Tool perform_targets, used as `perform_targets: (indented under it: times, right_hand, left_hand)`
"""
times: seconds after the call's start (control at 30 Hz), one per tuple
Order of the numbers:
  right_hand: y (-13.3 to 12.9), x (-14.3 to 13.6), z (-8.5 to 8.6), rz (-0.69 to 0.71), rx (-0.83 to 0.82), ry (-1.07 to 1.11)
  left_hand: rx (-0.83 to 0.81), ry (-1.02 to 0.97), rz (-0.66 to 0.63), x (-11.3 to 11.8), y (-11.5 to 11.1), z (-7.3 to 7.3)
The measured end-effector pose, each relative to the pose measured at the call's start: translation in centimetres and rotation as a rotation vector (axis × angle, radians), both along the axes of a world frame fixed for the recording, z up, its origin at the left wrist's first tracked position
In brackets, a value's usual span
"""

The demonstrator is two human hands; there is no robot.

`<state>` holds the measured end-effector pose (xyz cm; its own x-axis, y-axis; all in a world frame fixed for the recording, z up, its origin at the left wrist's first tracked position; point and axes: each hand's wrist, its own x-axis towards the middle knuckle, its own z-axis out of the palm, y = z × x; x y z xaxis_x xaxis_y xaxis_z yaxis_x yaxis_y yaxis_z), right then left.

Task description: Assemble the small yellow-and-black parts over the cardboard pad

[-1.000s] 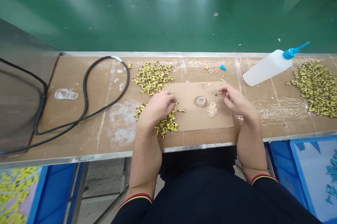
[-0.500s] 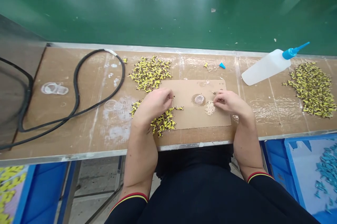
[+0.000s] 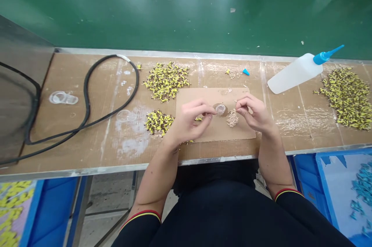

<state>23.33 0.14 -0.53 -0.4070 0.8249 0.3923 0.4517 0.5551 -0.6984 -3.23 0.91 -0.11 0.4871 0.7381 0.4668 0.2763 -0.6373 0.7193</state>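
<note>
A small, round, glossy, clear-looking disc (image 3: 221,109) sits on a flat sheet of brown cardboard (image 3: 223,134), with a darker stain ringing it. Just to its right, on the same sheet, lies a little heap of tiny cream-coloured pieces (image 3: 232,118).

The left hand (image 3: 192,120) reaches over the cardboard from the left, its thumb and forefinger drawn close together at the disc's near-left edge; whether they pinch anything, or touch the disc, cannot be told. The right hand (image 3: 255,112) is bent at the upper right edge of the cream heap, thumb and forefinger tips almost meeting; anything between them is too small to make out.

Small yellow-and-brown pieces lie in a lower pile (image 3: 158,122) beside the left hand, partly covered by it, and in an upper pile (image 3: 167,80) beyond. Behind the cardboard are a small blue cone (image 3: 246,72) and some loose cream bits (image 3: 233,75).

To the right stand a translucent white plastic bottle (image 3: 296,74) with a blue nozzle and, past it, a broad yellow-and-brown mound (image 3: 350,98). A looped black cable (image 3: 87,102) lies far left, and a green panel (image 3: 174,18) backs the bench.
</note>
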Motion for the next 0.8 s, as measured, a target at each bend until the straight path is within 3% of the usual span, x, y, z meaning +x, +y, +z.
perform_targets:
  times: [0.23, 0.6, 0.8]
  right_hand:
    - [-0.7, -2.7, -0.2, 0.095, 0.086, 0.051]
    - [-1.1, -4.0, -0.4, -0.048, 0.162, 0.184]
    - [-1.3, -4.5, -0.3, -0.096, 0.061, 0.215]
  left_hand:
    - [-0.014, -0.11, 0.004, 3.1, -1.0, -1.1]
    - [-0.132, -0.219, 0.017, 2.8, -0.7, -0.9]
    - [-0.147, -0.202, 0.061, 3.0, -0.7, -1.0]
